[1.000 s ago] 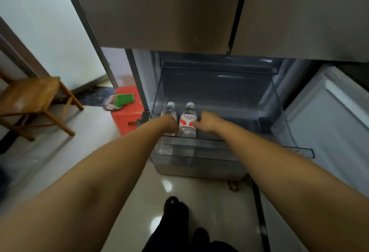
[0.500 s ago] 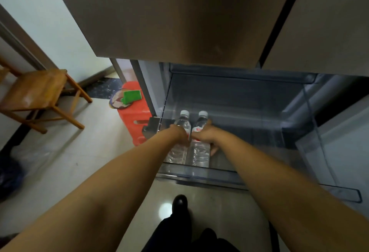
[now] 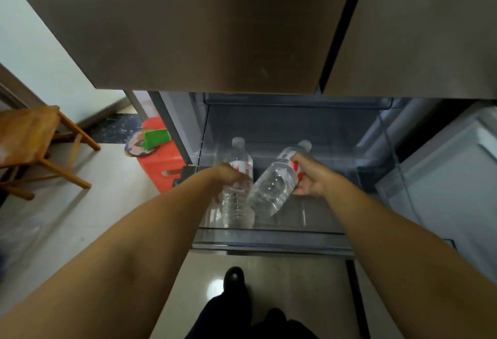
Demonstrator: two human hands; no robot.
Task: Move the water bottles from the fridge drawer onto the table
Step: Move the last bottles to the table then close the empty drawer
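Observation:
Two clear water bottles with white caps and red-and-white labels are over the open, transparent fridge drawer [image 3: 271, 239]. My left hand [image 3: 228, 176] grips the left bottle [image 3: 238, 196] around its middle; this bottle is nearly upright. My right hand [image 3: 309, 177] grips the right bottle [image 3: 274, 190] at its label, and that bottle leans with its cap pointing up and to the right. The two bottles touch near their lower halves. No table is in view.
The closed upper fridge doors [image 3: 215, 29] overhang the drawer. A red plastic stool [image 3: 158, 161] carrying a green object stands left of the fridge, with a wooden chair [image 3: 29, 139] further left. My dark shoe [image 3: 234, 282] is on the tiled floor in front of the drawer.
Both bottles have come up from standing side by side in the drawer. The right one has tilted to the right, and my hands have moved apart.

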